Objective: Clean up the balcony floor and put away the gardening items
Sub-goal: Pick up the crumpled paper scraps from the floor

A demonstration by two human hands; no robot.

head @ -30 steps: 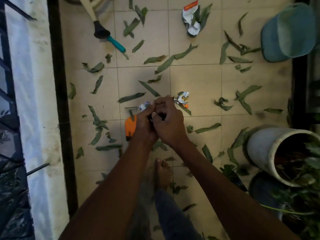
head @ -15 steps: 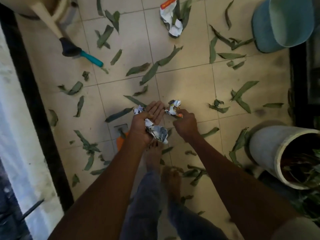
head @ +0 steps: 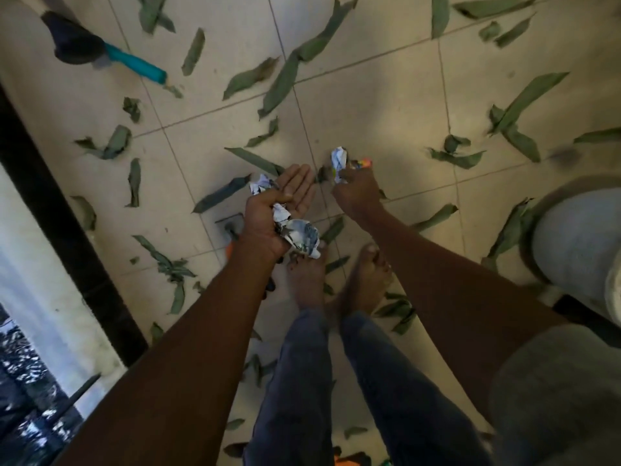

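My left hand point(head: 279, 210) is palm up with its fingers stretched out, and its thumb pins a crumpled printed paper point(head: 297, 232) against the palm. Just to the right, my right hand point(head: 356, 190) pinches a second crumpled paper scrap point(head: 339, 161) with an orange bit, low over the tiled floor point(head: 386, 105). Green leaves point(head: 282, 82) lie scattered all over the tiles. An orange-handled tool point(head: 229, 250) shows partly beneath my left wrist.
A black watering spout tip and a teal-handled tool point(head: 134, 62) lie at the top left. A white pot point(head: 578, 240) stands at the right edge. A dark ledge strip point(head: 67, 223) runs along the left. My bare feet point(head: 336, 280) stand below my hands.
My hands, joined together a second ago, have separated. The left now holds the crumpled paper palm up, and the right has reached to the second scrap. The camera has come closer to the floor.
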